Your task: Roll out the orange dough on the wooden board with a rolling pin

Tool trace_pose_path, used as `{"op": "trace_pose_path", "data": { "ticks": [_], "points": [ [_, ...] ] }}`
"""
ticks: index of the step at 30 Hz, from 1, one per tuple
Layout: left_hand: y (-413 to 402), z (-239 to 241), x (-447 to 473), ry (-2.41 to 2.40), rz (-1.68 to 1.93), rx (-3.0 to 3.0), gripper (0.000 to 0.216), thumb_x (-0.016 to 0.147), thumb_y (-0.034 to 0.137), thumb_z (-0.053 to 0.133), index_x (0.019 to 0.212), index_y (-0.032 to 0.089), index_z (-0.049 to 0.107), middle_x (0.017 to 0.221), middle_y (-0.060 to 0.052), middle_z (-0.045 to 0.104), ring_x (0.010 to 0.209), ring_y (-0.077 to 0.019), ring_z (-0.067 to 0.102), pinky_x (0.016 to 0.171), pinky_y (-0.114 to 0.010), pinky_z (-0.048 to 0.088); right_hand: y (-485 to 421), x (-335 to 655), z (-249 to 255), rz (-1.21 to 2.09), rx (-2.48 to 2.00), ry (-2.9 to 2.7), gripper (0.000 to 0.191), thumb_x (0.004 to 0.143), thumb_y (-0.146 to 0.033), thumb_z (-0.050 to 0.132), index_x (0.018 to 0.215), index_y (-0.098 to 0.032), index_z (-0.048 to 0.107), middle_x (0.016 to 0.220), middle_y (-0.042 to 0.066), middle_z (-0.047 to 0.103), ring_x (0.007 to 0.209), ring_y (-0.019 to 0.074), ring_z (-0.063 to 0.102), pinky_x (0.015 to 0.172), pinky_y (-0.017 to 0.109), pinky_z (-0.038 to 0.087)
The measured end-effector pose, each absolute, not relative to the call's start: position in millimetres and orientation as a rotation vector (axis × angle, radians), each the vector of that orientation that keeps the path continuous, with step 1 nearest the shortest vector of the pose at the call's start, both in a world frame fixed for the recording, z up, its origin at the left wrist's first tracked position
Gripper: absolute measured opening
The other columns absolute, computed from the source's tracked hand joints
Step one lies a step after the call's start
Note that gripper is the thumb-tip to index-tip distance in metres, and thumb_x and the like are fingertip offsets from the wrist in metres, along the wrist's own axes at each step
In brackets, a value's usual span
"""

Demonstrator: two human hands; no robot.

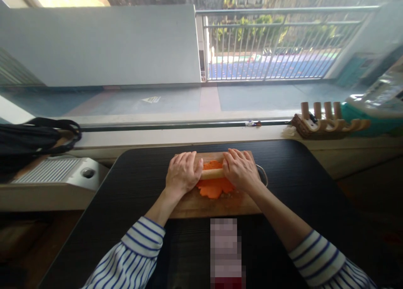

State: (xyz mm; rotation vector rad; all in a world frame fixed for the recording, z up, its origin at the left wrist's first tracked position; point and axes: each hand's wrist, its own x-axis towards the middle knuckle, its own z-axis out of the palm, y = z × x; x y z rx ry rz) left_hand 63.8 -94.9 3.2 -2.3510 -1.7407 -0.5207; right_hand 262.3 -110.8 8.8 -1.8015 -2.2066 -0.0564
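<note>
A light wooden rolling pin (213,174) lies crosswise over a flattened sheet of orange dough (215,189), whose edge is uneven and lobed. My left hand (183,171) is closed over the pin's left end, fingers pointing away from me. On the pin's right end, my right hand (241,168) is closed in the same way. Both ends of the pin are hidden beneath the hands. Under the dough is a wooden cutting board (192,209) with a metal ring handle (263,175) at its right side.
The board rests on a black table (132,196) against a windowsill (157,137). A wooden rack (327,123) and a teal container (365,116) stand on the sill at right. A black bag (31,140) and a white radiator-like unit (59,171) are at left. A blurred patch covers the near table edge.
</note>
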Motion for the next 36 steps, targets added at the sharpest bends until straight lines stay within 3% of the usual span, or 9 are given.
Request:
{"op": "trace_pose_path", "data": {
  "ticks": [16,36],
  "points": [
    [-68,8,65,-1.961,-0.450,-2.451,0.056,0.092,0.050,0.030,0.124,0.011,0.055,0.122,-0.013,0.063,0.117,-0.0258,0.055,0.100,-0.040,0.040,-95,260,13,-0.021,-1.902,-2.193,0.035,0.093,-0.027,0.033,0.117,-0.022,0.058,0.128,0.008,0.059,0.116,0.0215,0.051,0.101,0.039,0.029],
    [-44,8,66,-1.856,-0.558,-2.417,0.050,0.092,0.046,0.032,0.112,0.011,0.061,0.110,-0.014,0.068,0.107,-0.0262,0.060,0.096,-0.038,0.043,-73,261,18,0.140,-1.956,-2.178,0.035,0.092,-0.028,0.032,0.116,-0.021,0.057,0.121,0.008,0.063,0.110,0.0222,0.056,0.094,0.036,0.035]
  ]
}}
